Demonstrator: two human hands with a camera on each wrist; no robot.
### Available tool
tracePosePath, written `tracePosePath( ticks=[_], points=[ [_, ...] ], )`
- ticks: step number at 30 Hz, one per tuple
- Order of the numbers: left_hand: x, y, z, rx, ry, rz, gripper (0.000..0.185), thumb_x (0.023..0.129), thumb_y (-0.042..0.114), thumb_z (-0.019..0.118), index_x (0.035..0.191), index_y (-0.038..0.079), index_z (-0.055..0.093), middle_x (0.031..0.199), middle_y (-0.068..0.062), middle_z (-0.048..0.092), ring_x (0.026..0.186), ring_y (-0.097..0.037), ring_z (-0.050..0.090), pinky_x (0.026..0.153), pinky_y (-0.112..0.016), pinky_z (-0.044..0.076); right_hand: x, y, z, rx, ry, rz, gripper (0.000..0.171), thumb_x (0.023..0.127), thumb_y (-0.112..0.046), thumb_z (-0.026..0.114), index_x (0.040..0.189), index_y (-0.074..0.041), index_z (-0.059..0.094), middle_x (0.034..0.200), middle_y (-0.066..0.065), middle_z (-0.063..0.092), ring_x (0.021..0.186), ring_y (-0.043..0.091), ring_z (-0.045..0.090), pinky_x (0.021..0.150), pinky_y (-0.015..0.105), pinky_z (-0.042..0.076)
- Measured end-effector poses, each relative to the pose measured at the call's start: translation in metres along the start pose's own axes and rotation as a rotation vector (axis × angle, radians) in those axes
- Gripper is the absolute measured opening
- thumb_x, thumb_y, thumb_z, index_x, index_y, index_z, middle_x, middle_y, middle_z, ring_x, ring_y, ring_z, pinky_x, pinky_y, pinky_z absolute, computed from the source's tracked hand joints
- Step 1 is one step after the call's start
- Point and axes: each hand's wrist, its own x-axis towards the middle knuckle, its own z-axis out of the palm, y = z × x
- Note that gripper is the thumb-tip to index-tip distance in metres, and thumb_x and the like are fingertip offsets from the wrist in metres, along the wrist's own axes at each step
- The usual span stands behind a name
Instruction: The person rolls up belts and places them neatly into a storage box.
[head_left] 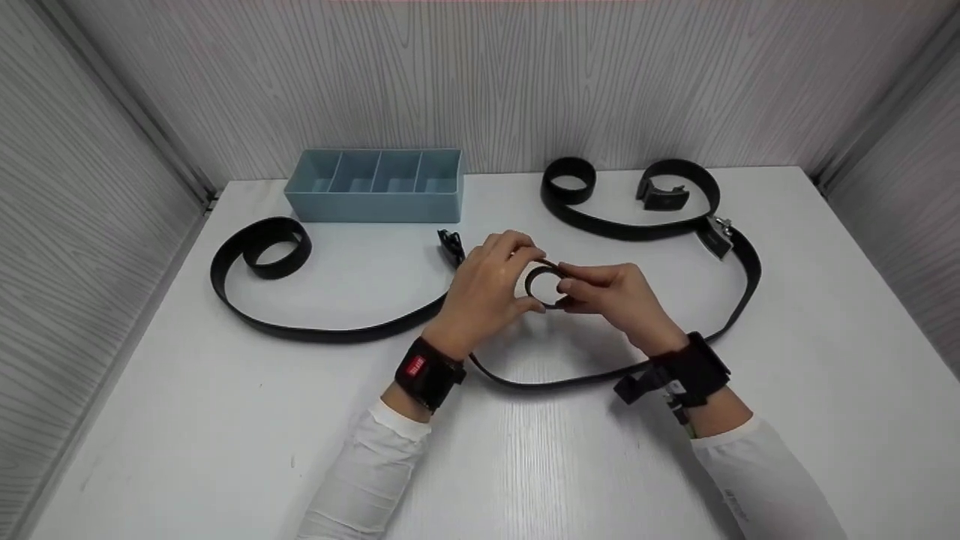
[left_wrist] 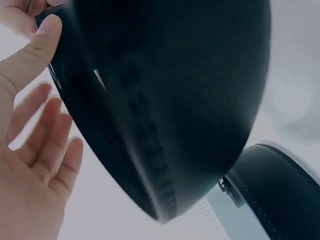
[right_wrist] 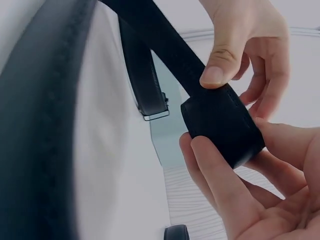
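Note:
In front of me both hands hold the coiled end of a black belt, rolled into a small ring. My left hand curls round the ring's left side, thumb below and fingers above. On the ring's right side my right hand pinches the strap between thumb and fingers. Seen from the right wrist, the rolled end sits in the right hand's fingers, and the left thumb presses the strap just above it. From there the strap loops across the table to its metal buckle on the right.
A second black belt lies to the left, one end coiled, its buckle near my left hand. A third belt lies at the back right. Behind stands a blue divided tray against the panelled wall.

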Motion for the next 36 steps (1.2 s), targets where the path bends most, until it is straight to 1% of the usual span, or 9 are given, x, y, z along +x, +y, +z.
tracePosePath(
  ticks=[3, 6, 12, 17, 23, 26, 30, 32, 36],
  points=[
    [-0.001, 0.001, -0.001, 0.063, -0.002, -0.071, 0.070, 0.073, 0.043, 0.094, 0.128, 0.009, 0.068, 0.129, -0.006, 0.064, 0.121, -0.024, 0.060, 0.100, -0.042, 0.049, 0.001, -0.001, 0.000, 0.007, 0.013, -0.018, 0.038, 0.098, -0.006, 0.072, 0.134, 0.003, 0.065, 0.129, 0.021, 0.069, 0.097, 0.027, 0.076, 0.089, 0.037, 0.059],
    [-0.002, 0.002, -0.001, 0.087, -0.010, -0.117, 0.066, 0.074, 0.046, 0.092, 0.126, 0.011, 0.070, 0.126, -0.004, 0.066, 0.117, -0.024, 0.063, 0.096, -0.044, 0.051, 0.001, 0.000, 0.003, 0.015, 0.041, -0.039, 0.038, 0.098, -0.007, 0.073, 0.134, 0.003, 0.065, 0.126, 0.019, 0.071, 0.097, 0.023, 0.077, 0.089, 0.036, 0.059],
    [-0.002, 0.004, 0.000, 0.042, -0.022, -0.168, 0.057, 0.079, 0.037, 0.091, 0.125, 0.010, 0.070, 0.124, -0.005, 0.067, 0.110, -0.026, 0.066, 0.082, -0.042, 0.058, 0.002, 0.003, 0.010, 0.015, 0.105, -0.098, 0.037, 0.098, -0.005, 0.073, 0.133, 0.004, 0.065, 0.119, 0.017, 0.074, 0.095, 0.021, 0.077, 0.087, 0.035, 0.059],
    [-0.003, 0.002, -0.001, -0.016, -0.031, -0.210, 0.050, 0.082, 0.034, 0.090, 0.120, 0.007, 0.071, 0.116, -0.007, 0.070, 0.102, -0.026, 0.068, 0.077, -0.043, 0.059, 0.005, 0.005, 0.015, 0.034, 0.142, -0.111, 0.038, 0.098, -0.003, 0.072, 0.133, 0.006, 0.064, 0.116, 0.018, 0.073, 0.095, 0.022, 0.077, 0.087, 0.035, 0.059],
    [-0.002, 0.002, -0.001, -0.125, -0.051, -0.250, 0.041, 0.082, 0.027, 0.090, 0.108, 0.003, 0.070, 0.101, -0.009, 0.073, 0.081, -0.023, 0.065, 0.072, -0.041, 0.055, 0.007, 0.009, 0.017, 0.065, 0.163, -0.092, 0.038, 0.097, -0.002, 0.073, 0.133, 0.006, 0.064, 0.110, 0.014, 0.075, 0.092, 0.021, 0.077, 0.087, 0.034, 0.059],
    [-0.001, 0.000, -0.003, -0.184, -0.090, -0.297, 0.041, 0.082, 0.026, 0.090, 0.106, 0.003, 0.067, 0.102, -0.009, 0.076, 0.080, -0.022, 0.068, 0.071, -0.040, 0.055, 0.006, 0.011, 0.017, 0.077, 0.165, -0.091, 0.038, 0.097, -0.002, 0.072, 0.133, 0.007, 0.064, 0.107, 0.011, 0.076, 0.091, 0.020, 0.076, 0.088, 0.035, 0.059],
    [-0.002, -0.002, -0.006, -0.276, -0.179, -0.377, 0.041, 0.086, 0.028, 0.088, 0.109, 0.006, 0.062, 0.100, -0.009, 0.076, 0.082, -0.022, 0.069, 0.072, -0.038, 0.052, 0.005, 0.012, 0.017, 0.092, 0.148, -0.089, 0.038, 0.098, -0.001, 0.071, 0.134, 0.008, 0.062, 0.110, 0.014, 0.075, 0.095, 0.022, 0.076, 0.089, 0.036, 0.059],
    [-0.002, -0.004, -0.007, -0.339, -0.217, -0.426, 0.037, 0.090, 0.030, 0.085, 0.109, 0.009, 0.061, 0.099, -0.007, 0.075, 0.083, -0.021, 0.068, 0.073, -0.037, 0.050, 0.004, 0.012, 0.018, 0.099, 0.140, -0.092, 0.039, 0.099, -0.001, 0.070, 0.135, 0.009, 0.061, 0.115, 0.019, 0.073, 0.096, 0.023, 0.076, 0.090, 0.037, 0.059],
    [-0.003, -0.008, -0.009, -0.456, -0.256, -0.515, 0.028, 0.098, 0.033, 0.076, 0.106, 0.011, 0.060, 0.099, -0.004, 0.072, 0.084, -0.020, 0.063, 0.074, -0.035, 0.047, 0.003, 0.012, 0.020, 0.104, 0.133, -0.095, 0.039, 0.099, -0.002, 0.070, 0.136, 0.008, 0.061, 0.122, 0.022, 0.071, 0.097, 0.023, 0.076, 0.090, 0.038, 0.059]
  ],
)
